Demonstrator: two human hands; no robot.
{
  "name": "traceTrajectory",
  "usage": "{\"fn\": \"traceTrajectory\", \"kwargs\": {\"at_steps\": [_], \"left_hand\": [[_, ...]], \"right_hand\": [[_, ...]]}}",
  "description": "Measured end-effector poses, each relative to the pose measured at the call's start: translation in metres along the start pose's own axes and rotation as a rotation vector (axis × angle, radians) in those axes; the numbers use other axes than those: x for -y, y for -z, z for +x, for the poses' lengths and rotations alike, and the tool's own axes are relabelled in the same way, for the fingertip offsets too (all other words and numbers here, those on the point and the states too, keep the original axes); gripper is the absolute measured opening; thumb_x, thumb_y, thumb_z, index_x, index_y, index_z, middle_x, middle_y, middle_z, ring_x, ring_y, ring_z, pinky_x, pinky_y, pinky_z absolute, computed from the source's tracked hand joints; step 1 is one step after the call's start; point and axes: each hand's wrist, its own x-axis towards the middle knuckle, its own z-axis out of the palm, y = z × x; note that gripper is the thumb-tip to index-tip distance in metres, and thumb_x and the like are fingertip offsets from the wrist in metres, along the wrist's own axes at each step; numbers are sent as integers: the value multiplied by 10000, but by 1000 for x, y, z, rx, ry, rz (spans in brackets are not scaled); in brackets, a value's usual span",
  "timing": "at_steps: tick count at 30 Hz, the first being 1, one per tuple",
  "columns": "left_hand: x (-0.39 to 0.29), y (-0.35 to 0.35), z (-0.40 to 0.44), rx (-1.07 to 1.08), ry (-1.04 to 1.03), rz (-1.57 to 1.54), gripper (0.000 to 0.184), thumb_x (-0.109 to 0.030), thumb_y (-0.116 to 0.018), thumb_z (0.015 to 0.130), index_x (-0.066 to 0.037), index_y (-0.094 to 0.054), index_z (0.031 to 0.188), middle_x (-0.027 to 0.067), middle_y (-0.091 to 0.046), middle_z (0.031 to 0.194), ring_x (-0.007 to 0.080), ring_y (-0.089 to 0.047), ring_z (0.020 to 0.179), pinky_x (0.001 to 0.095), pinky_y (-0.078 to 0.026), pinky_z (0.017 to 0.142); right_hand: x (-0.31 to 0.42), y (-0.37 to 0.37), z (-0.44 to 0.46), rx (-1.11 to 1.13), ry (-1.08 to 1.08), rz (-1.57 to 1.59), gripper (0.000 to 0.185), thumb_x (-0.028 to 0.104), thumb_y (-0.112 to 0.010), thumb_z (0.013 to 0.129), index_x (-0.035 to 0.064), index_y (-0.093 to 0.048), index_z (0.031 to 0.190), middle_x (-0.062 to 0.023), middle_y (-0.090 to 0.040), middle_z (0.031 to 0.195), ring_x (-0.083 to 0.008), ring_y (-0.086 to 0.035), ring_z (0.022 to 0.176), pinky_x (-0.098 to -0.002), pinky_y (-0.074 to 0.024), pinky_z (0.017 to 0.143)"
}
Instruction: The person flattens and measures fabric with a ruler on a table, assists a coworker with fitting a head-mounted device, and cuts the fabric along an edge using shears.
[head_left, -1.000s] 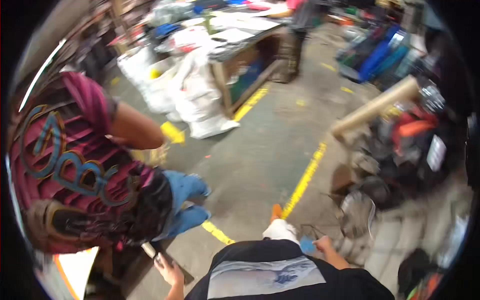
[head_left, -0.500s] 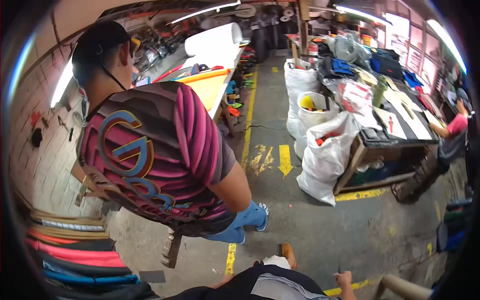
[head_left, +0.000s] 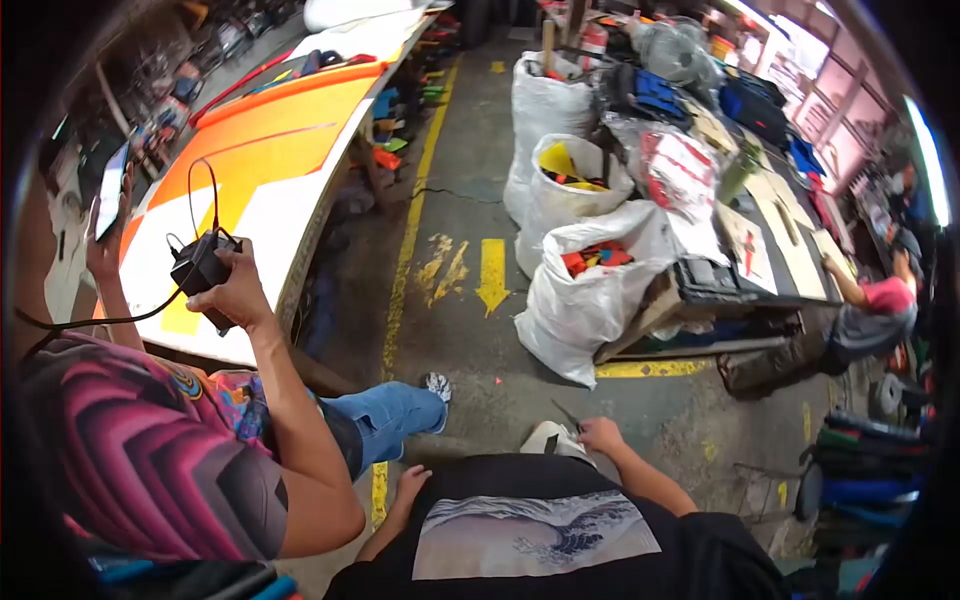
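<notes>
My right hand (head_left: 602,436) is closed around one end of a thin dark pointed tool (head_left: 567,415), whose exact kind I cannot make out. The tool points up and away, over the floor and just above my light shoe (head_left: 556,438). At my left side, close to the hem of my black shirt (head_left: 445,475), hangs my left hand (head_left: 412,482). Its fingers look loosely bent and apart, and nothing shows in them. A wave picture (head_left: 540,535) is printed on the shirt front.
A co-worker (head_left: 170,450) at left holds a phone (head_left: 112,190) and a black box (head_left: 205,262) with a cable. Orange and white fabric (head_left: 270,130) covers the left table. White sacks (head_left: 590,290) stand beside a loaded table (head_left: 740,290); another person (head_left: 880,310) works there.
My view has tilted and shifted; both my hands now show more fully, the tool still in the right. The co-worker has turned, bringing the phone and black box into sight.
</notes>
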Motion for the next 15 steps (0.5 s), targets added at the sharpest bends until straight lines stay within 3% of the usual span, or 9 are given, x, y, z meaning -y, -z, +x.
{"fn": "traceTrajectory", "kwargs": {"at_steps": [3, 8, 11, 15], "left_hand": [[-24, -10, -3, -135, 144, 65, 529, -360, -731, 831, 28, -657, 1183, 181, -690, 1161, 276, -654, 1100, 355, -500, 946], [-73, -41, -12, -294, 576, 214, 466, -402, -696, 832, -54, -689, 1141, 167, -705, 1093, 301, -672, 1044, 384, -516, 895], [-99, -61, 1, -237, 627, 141, 451, -382, -700, 827, -56, -689, 1138, 165, -708, 1082, 300, -676, 1028, 383, -518, 884], [-150, -69, 52, -216, 531, 43, 431, -354, -705, 820, -58, -689, 1133, 161, -711, 1066, 298, -682, 1006, 381, -522, 871]], "right_hand": [[12, 33, 91, 111, 60, -57, 454, 437, -766, 683, 118, -731, 1004, -164, -691, 763, -332, -674, 674, -418, -545, 679], [92, 96, 230, 461, -179, 566, 410, 77, -726, 843, 18, -640, 1239, -38, -631, 645, -112, -543, 490, -275, -402, 405], [127, 124, 316, 586, 39, 511, 465, 94, -743, 829, 16, -618, 1270, -46, -623, 661, -113, -540, 489, -274, -408, 411], [200, 182, 386, 644, 105, 569, 433, 120, -738, 839, 5, -632, 1242, -64, -640, 684, -112, -550, 495, -265, -407, 424]]}}
